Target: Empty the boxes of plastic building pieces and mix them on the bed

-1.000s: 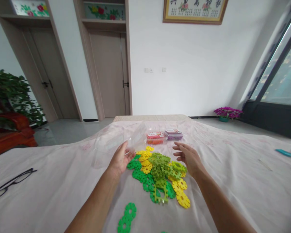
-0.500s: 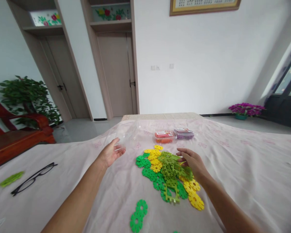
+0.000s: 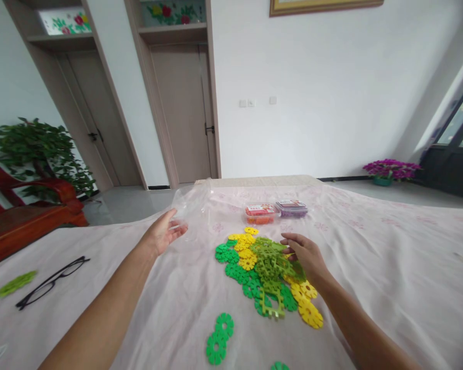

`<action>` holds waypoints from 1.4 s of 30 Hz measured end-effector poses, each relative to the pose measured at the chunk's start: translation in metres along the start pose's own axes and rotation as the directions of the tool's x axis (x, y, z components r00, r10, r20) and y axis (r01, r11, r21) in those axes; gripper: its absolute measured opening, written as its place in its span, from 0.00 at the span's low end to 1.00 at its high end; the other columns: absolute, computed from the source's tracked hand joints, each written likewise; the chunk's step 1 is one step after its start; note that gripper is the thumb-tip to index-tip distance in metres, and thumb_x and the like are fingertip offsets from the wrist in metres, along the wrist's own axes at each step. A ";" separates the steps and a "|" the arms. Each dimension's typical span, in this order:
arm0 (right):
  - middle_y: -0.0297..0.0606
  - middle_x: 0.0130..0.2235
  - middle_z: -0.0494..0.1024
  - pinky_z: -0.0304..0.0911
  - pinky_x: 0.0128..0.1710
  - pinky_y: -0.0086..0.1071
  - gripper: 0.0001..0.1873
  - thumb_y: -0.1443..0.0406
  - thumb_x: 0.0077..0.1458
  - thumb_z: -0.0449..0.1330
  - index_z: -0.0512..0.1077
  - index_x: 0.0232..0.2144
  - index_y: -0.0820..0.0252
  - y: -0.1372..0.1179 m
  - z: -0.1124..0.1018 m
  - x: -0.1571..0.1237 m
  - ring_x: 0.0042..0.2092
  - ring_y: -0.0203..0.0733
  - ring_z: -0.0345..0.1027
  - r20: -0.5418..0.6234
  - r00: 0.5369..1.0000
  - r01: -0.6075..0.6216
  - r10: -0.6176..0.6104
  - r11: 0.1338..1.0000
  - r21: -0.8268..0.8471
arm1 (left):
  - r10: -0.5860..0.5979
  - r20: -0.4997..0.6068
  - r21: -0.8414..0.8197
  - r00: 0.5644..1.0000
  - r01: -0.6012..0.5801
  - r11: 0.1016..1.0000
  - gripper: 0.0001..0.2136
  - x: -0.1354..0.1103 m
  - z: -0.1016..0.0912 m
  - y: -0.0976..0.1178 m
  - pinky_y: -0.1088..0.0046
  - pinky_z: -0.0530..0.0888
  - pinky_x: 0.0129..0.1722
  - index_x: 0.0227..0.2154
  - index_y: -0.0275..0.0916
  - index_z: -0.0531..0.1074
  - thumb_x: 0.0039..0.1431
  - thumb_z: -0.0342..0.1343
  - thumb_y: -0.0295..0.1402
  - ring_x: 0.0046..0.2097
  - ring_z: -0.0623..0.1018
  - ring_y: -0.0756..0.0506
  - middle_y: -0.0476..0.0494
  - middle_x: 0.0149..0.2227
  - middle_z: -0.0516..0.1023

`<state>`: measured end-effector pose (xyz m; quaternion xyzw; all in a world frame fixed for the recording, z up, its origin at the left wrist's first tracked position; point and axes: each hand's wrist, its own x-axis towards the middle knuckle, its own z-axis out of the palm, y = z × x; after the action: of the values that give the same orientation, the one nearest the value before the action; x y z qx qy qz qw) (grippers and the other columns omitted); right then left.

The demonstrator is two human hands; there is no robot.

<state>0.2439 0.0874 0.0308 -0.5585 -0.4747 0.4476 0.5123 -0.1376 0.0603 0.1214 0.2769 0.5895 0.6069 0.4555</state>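
Observation:
My left hand [image 3: 162, 234] is over the left part of the cloth, fingers apart, beside a crumpled clear plastic bag [image 3: 195, 210]. Whether its fingertips touch the bag is hard to see. My right hand [image 3: 306, 257] reaches over the right edge of a heap of olive-green notched frame pieces [image 3: 269, 259], its fingers loosely extended and nothing visibly gripped. Around the heap lie yellow notched discs [image 3: 310, 313] and green notched discs [image 3: 237, 272]. Two linked green discs [image 3: 219, 339] sit apart, nearer to me.
Behind the heap stand a clear-lidded box with orange contents [image 3: 260, 213] and another with purple contents [image 3: 291, 208]. To the left are black-framed glasses [image 3: 52, 282] and a lime-green piece [image 3: 17, 283]. A pale floral cloth [image 3: 389, 277] covers the surface.
My left hand has moved left, away from the heap, and the plastic bag has changed shape. My right hand has barely moved. The view has tilted slightly downward.

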 end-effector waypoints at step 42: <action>0.41 0.45 0.79 0.59 0.56 0.44 0.16 0.58 0.54 0.54 0.76 0.42 0.56 0.035 -0.029 0.031 0.51 0.49 0.70 -0.083 0.950 0.249 -0.301 0.891 -0.379 | 0.036 -0.149 0.472 0.988 0.039 0.881 0.18 0.043 -0.042 -0.004 0.51 0.72 0.45 0.43 0.42 0.72 0.55 0.56 0.48 0.51 0.74 0.33 0.34 0.47 0.76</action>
<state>0.2800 0.1126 -0.0028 -0.6005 -0.5865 0.2347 0.4902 -0.1920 0.0787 0.1020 0.3316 0.7534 0.4637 0.3278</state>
